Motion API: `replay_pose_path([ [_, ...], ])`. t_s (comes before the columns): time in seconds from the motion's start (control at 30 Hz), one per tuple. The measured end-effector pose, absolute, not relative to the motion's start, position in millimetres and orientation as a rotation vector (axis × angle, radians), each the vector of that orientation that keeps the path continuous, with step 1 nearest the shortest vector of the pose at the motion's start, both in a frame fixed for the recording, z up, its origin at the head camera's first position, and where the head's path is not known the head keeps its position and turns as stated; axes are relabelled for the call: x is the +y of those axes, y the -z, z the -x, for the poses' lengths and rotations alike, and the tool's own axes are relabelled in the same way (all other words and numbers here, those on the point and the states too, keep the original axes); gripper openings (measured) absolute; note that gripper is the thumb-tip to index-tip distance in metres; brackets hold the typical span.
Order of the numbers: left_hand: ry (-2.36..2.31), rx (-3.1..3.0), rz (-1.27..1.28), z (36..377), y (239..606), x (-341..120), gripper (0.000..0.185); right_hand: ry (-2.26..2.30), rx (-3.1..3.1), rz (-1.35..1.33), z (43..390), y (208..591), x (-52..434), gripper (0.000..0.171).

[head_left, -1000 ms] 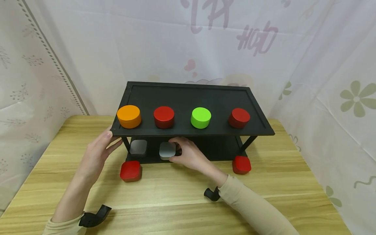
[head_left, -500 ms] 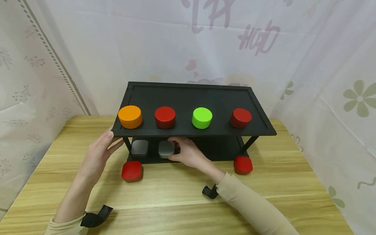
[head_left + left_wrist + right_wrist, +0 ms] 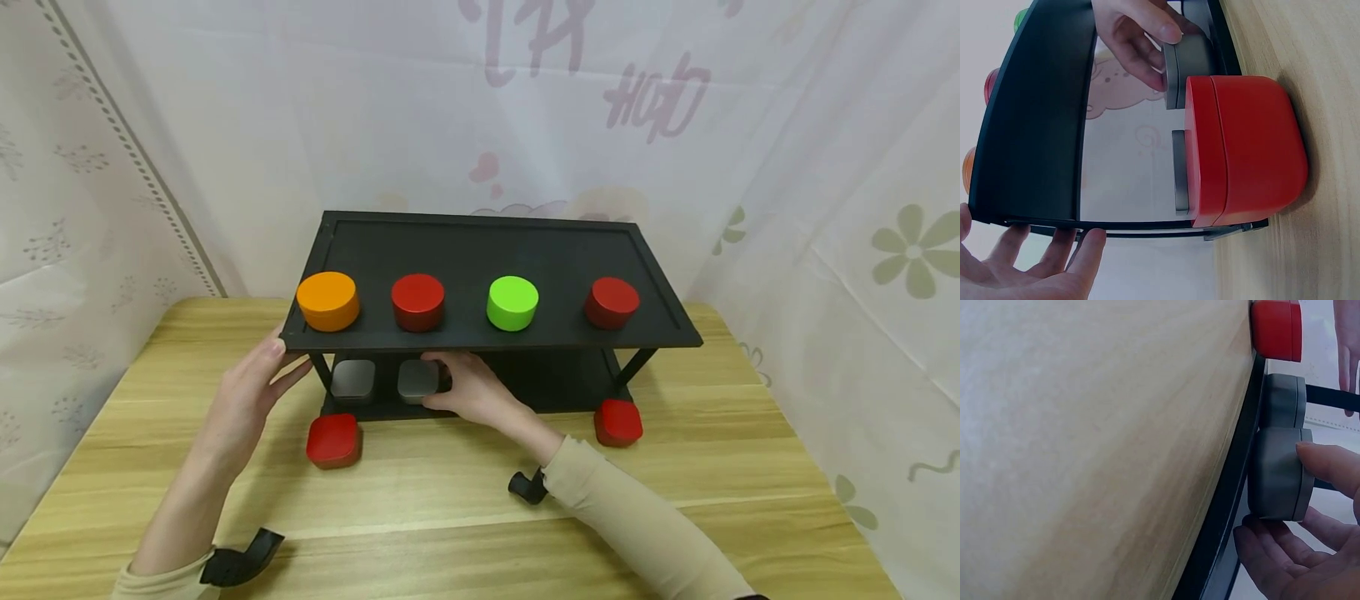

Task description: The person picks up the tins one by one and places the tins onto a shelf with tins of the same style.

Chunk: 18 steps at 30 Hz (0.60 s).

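Observation:
A black two-tier shelf [image 3: 480,242] stands on the table. At its left front corner, my left hand [image 3: 243,396] grips the upper board, thumb at the edge and fingers underneath. My right hand [image 3: 476,390] reaches in under that board. Between its thumb and fingers it holds a grey lidded box [image 3: 417,381] with rounded corners, low over the bottom board. Another grey box [image 3: 353,381] sits to the left, a narrow gap away. In the right wrist view, the thumb presses the lid edge of the held box [image 3: 1275,475] while the other fingers lie along its side.
On the upper board stand an orange round tin [image 3: 328,301], two red round ones [image 3: 417,302] and a green one [image 3: 512,303]. Red square boxes stand before the shelf, one left [image 3: 333,440], one right [image 3: 618,422]. Shelf legs [image 3: 634,367] flank the lower tier.
My right hand has shifted left with the grey box, bringing it closer to the other grey box. The left hand stays at the shelf corner.

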<state>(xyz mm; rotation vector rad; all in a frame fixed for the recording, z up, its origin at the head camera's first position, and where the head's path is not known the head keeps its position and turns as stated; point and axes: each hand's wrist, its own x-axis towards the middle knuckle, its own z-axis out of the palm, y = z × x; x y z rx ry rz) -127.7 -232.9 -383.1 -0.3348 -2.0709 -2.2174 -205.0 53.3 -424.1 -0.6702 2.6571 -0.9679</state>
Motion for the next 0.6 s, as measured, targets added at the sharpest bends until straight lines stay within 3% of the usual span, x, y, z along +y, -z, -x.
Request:
replay_pose_path([
  [0.6, 2.215, -2.070, 0.337, 127.2, 384.1, -233.5, 0.047, 0.964, 2.627, 0.642, 206.4, 425.3, 51.2, 0.060],
])
